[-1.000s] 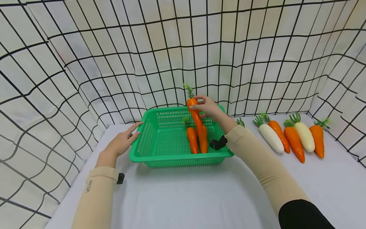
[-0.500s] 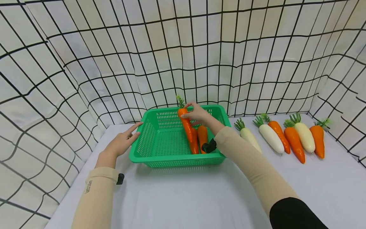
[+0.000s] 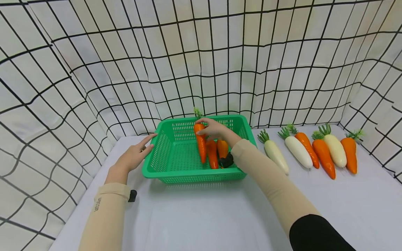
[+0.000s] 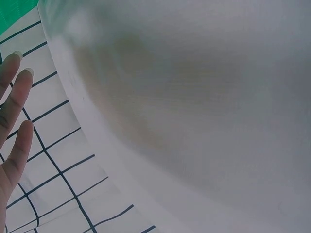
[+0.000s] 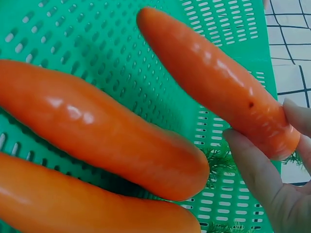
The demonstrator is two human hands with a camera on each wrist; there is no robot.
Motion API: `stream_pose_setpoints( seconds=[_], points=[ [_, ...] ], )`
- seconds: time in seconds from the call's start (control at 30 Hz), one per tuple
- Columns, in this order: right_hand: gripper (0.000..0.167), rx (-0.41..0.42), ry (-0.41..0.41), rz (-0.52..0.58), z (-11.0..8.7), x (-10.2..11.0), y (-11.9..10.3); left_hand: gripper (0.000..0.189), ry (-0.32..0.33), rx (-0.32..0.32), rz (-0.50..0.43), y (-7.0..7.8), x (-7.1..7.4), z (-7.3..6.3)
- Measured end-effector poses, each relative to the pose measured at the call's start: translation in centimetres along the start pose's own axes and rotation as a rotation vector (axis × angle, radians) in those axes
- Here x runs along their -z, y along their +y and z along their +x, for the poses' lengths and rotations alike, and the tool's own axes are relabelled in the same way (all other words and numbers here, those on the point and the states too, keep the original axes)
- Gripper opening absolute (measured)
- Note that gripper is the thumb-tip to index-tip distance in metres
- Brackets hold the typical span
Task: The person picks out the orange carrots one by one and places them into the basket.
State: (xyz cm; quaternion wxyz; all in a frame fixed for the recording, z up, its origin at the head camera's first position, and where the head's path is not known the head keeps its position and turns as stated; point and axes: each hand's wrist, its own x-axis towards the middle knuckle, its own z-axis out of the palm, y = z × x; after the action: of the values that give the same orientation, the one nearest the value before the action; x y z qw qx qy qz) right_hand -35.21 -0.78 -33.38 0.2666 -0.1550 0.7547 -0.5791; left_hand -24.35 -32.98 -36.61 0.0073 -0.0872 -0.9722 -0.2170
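My right hand (image 3: pixel 211 129) pinches an orange carrot (image 3: pixel 200 143) near its leafy top, between thumb and fingers. The carrot hangs tip down inside the green basket (image 3: pixel 185 172), left of two other carrots. In the right wrist view the pinched carrot (image 5: pixel 214 73) slants above the basket floor, beside a second carrot (image 5: pixel 97 131) and a third carrot (image 5: pixel 87 208). My left hand (image 3: pixel 133 157) has its fingers extended, fingertips at the basket's left rim. Loosely spread fingers (image 4: pixel 17 102) of that hand show at the left wrist view's edge.
To the right of the basket, a white radish (image 3: pixel 276 155), another white radish (image 3: pixel 299 151) and several more carrots and radishes lie in a row on the white table (image 3: pixel 194 216). A black grid-patterned white backdrop (image 3: pixel 220 62) encloses the back and sides.
My right hand has brought the carrot left and down into the basket, from above the other two carrots to their left side. The left hand has stayed at the rim.
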Motion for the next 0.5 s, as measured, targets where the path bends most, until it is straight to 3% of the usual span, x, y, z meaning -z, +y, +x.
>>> stream_pose_setpoints(
  seconds=[0.27,0.5],
  points=[
    [0.056,0.020,0.034,-0.109,0.60,0.02,0.52,0.062,0.000,0.004,-0.006,0.16,0.07,-0.08],
    [0.053,0.098,0.080,-0.326,0.67,-0.50,0.68,0.062,0.004,0.002,-0.009,0.24,0.17,-0.15]
  ],
)
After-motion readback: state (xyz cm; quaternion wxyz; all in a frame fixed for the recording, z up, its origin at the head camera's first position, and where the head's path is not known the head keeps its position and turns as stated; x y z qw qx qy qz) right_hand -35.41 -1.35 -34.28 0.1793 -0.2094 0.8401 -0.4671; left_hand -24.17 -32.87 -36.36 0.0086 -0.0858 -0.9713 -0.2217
